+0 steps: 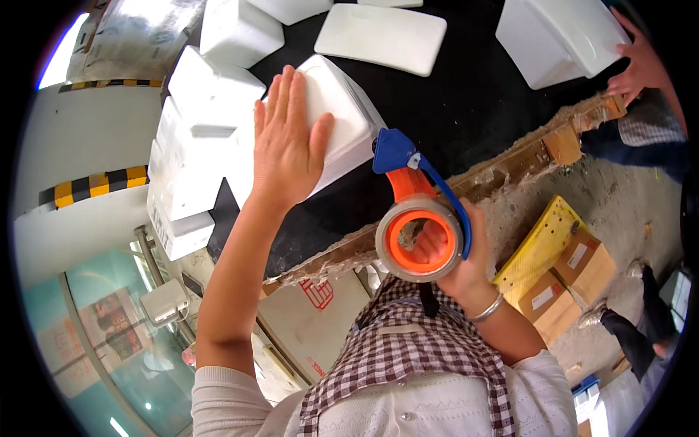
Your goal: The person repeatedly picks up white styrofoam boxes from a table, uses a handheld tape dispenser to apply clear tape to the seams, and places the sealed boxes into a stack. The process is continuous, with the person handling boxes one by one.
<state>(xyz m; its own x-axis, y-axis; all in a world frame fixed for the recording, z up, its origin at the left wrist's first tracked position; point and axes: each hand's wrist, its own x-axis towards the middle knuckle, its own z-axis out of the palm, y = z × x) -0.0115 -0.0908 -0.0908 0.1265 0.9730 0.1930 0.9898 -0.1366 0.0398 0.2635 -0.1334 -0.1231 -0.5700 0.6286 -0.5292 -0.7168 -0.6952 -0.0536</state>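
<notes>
My left hand (289, 136) lies flat, palm down, on the lid of a white foam box (341, 109), its fingers nearly together and the thumb spread. In my right hand (469, 262) is a tape dispenser (420, 240) with an orange body, a blue handle part and a roll of clear tape. The dispenser's blue head (393, 151) is at the right end of that box; whether tape is stuck there I cannot tell. A loose white foam lid (380, 38) rests on the black table top (437, 114) beyond the box.
Several white foam boxes (194, 169) stand close together on the left. At the upper right, another person's hand (641, 60) touches a foam box (562, 41). The table's worn wooden edge (508, 158) runs before me. Cardboard boxes (584, 267) and a yellow board (538, 240) are below right, near another person's legs (633, 328).
</notes>
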